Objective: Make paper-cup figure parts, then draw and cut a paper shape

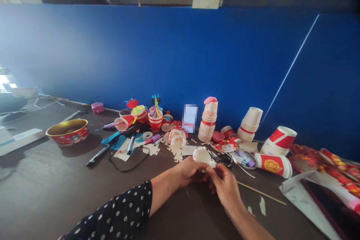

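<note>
- Your left hand (189, 170) and your right hand (225, 183) meet over the middle of the dark table (56, 191), both closed on the same small white paper piece (203, 156).
- Your left hand curls around the near left side of that piece, fingers bent; your right hand pinches its lower right edge between thumb and fingertips.
- The white paper piece sits just above the tabletop, between your two hands and in front of the black scissors (225, 159); what shape it has been cut to is too small to tell.
- Your left arm wears a black sleeve with white dots (118, 213); your right forearm is bare.
- Just behind your hands lie white paper cut-outs (177, 146) and loose scraps.
- A tall stack of patterned paper cups (208, 122) stands upright by the blue wall (180, 56), with a shorter white stack (250, 123) tilted to its right.
- Further right, two red and white cups (274, 164) lie on their sides.
- A thin wooden stick (261, 193) lies on the table just right of your right hand.
- To the left, well apart from your hands, a red and gold bowl (67, 132) stands, with markers (131, 144) and a black cable (126, 163) between it and the cut-outs.
</note>
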### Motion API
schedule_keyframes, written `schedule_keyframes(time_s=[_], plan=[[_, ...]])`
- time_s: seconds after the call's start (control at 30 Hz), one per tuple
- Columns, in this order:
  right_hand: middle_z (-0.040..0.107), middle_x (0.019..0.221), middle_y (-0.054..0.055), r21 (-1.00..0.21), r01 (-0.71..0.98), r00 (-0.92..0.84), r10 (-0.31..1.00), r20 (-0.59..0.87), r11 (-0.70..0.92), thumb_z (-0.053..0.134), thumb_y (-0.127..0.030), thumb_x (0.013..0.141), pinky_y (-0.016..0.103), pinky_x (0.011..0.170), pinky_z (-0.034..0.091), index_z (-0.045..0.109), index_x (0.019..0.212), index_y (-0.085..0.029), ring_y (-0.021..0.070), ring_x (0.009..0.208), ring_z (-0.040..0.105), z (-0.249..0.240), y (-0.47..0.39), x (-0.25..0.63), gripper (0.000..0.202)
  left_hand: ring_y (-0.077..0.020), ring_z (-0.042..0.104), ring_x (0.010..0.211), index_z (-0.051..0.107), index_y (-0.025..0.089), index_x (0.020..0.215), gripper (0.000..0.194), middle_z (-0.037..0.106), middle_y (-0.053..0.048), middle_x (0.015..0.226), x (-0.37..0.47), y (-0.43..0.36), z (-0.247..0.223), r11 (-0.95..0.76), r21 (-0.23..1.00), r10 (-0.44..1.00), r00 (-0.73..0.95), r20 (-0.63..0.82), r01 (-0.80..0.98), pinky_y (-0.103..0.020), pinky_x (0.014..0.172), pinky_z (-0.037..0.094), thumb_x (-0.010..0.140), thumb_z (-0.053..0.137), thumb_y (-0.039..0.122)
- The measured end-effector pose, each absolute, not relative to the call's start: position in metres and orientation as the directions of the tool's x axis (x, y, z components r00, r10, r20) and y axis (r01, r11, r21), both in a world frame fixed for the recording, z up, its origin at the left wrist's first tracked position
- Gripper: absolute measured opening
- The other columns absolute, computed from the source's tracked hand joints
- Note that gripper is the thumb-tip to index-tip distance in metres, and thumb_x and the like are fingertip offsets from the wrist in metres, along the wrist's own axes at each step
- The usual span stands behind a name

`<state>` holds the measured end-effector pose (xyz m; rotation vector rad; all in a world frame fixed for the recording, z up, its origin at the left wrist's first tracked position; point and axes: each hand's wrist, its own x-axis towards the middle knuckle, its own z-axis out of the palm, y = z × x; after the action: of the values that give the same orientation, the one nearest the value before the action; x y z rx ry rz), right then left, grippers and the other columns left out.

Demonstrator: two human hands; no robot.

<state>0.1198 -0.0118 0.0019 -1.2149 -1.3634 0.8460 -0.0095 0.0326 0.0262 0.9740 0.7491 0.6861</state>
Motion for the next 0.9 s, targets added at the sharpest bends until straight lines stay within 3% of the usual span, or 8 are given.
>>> schedule_keyframes(time_s=[0.17,0.3,0.43,0.63,0.8,0.9], plan=[[0.059,0.052,0.0,-0.952,0.213,0.105,0.964,0.245,0.219,0.058,-0.051,0.07,0.021,0.033,0.038,0.052,0.063,-0.019,0.0138,0.039,0.05,0.0038,-0.0134,0.1187,0.033,-0.008,0.051,0.045,0.059,0.011,0.068,0.018,0.057,0.0,0.053,-0.0145,0.0342,0.0259,0.467,0.863,0.758,0.59,-0.278,-0.194,-0.019,0.045,0.034,0.058,0.069,0.021],[0.058,0.051,0.0,-0.953,0.211,0.102,0.964,0.244,0.218,0.058,-0.05,0.07,0.021,0.033,0.038,0.051,0.062,-0.019,0.0133,0.039,0.05,0.004,-0.0132,0.1183,0.033,-0.0075,0.05,0.042,0.058,0.01,0.065,0.013,0.056,0.0,0.051,-0.0133,0.0329,0.0283,0.489,0.854,0.761,0.565,-0.319,-0.177,-0.018,0.044,0.035,0.058,0.066,0.017],[0.059,0.052,-0.001,-0.969,0.167,0.104,0.974,0.203,0.184,0.06,-0.049,0.069,0.02,0.034,0.036,0.051,0.064,-0.019,0.0117,0.038,0.048,0.0059,-0.0122,0.1194,0.032,-0.007,0.049,0.039,0.057,0.01,0.062,0.007,0.055,0.0,0.049,-0.0108,0.0318,0.0314,0.418,0.894,0.818,0.494,-0.293,-0.162,-0.018,0.041,0.034,0.06,0.062,0.015],[0.052,0.044,-0.004,-0.984,0.146,0.147,0.981,0.126,0.104,0.05,-0.053,0.075,0.02,0.035,0.034,0.052,0.062,-0.018,0.012,0.038,0.048,0.0103,-0.0123,0.1226,0.037,-0.01,0.051,0.038,0.059,0.01,0.064,0.014,0.056,-0.001,0.048,-0.01,0.0344,0.0289,0.287,0.956,0.876,0.419,-0.24,-0.053,-0.018,0.037,0.029,0.058,0.065,0.021],[0.054,0.046,-0.004,-0.99,0.1,0.16,0.98,0.115,0.1,0.058,-0.05,0.07,0.02,0.035,0.034,0.053,0.063,-0.018,0.0113,0.037,0.047,0.01,-0.0116,0.1211,0.034,-0.0125,0.054,0.041,0.061,0.012,0.063,0.017,0.058,-0.003,0.05,-0.0099,0.0327,0.0273,0.214,0.975,0.862,0.457,-0.217,0.06,-0.019,0.036,0.029,0.058,0.067,0.027],[0.054,0.047,-0.003,-0.989,0.096,0.18,0.976,0.126,0.11,0.06,-0.048,0.069,0.021,0.036,0.035,0.054,0.06,-0.018,0.0114,0.038,0.048,0.0078,-0.01,0.1214,0.032,-0.0115,0.054,0.042,0.063,0.012,0.064,0.022,0.059,-0.003,0.052,-0.0105,0.0319,0.0266,0.234,0.971,0.838,0.497,-0.223,0.043,-0.019,0.037,0.03,0.059,0.068,0.033]])
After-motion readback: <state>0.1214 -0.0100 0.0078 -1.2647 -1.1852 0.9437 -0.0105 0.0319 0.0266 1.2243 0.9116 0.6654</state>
